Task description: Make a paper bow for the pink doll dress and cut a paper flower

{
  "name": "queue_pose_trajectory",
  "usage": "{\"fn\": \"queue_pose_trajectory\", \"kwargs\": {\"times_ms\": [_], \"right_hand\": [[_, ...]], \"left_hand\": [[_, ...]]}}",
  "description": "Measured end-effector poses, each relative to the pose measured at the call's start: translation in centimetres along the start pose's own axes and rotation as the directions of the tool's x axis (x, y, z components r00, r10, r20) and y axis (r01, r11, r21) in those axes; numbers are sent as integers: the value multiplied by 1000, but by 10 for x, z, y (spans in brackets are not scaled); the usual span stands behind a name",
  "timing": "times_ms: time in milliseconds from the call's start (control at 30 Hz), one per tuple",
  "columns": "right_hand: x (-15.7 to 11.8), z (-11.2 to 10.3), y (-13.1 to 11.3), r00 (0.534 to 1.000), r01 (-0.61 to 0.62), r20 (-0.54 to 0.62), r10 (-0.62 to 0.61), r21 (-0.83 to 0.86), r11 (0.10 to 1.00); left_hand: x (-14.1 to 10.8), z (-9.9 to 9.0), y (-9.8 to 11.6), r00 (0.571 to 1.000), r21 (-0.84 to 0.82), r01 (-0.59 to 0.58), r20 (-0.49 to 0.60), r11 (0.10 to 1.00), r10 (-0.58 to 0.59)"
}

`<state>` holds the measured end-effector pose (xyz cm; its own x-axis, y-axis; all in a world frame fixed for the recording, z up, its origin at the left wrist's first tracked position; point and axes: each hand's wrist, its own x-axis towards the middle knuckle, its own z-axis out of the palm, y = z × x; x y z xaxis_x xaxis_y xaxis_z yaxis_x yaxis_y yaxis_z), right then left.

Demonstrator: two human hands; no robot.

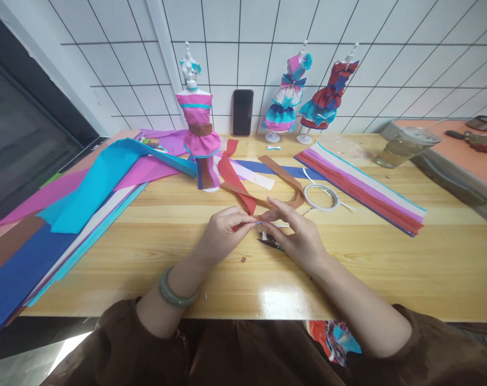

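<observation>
My left hand (227,230) and my right hand (301,236) meet just above the wooden table. Their fingertips pinch a small thin strip (261,222) with pinkish and bluish edges; its material is too small to tell. Below my right hand lies a dark cutting tool (270,242), partly hidden by the fingers. A tape roll (321,197) rests beyond my right hand. Behind both hands are a red strip (235,182) and a curled brown strip (285,179). A small dress form (198,123) in a pink dress with a brown waistband stands further back.
Coloured sheets (78,214) cover the left side. At the wall stand a phone (242,112) and two dressed forms, one pink and blue (283,102), one red and blue (327,99). Layered strips (359,187) and a cup (407,147) are to the right.
</observation>
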<state>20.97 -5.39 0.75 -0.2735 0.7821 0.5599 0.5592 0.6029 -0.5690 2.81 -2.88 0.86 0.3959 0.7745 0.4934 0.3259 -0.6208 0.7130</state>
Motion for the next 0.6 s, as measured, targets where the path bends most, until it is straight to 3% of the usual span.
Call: {"fn": "queue_pose_trajectory", "kwargs": {"times_ms": [433, 600], "right_hand": [[0, -1, 0, 999, 39, -21, -41, -53, 998], [0, 0, 1, 998, 66, 7, -66, 26, 998]], "left_hand": [[-1, 2, -4, 995, 52, -98, -32, 994, 99], [-1, 2, -4, 993, 61, -116, -19, 991, 118]]}}
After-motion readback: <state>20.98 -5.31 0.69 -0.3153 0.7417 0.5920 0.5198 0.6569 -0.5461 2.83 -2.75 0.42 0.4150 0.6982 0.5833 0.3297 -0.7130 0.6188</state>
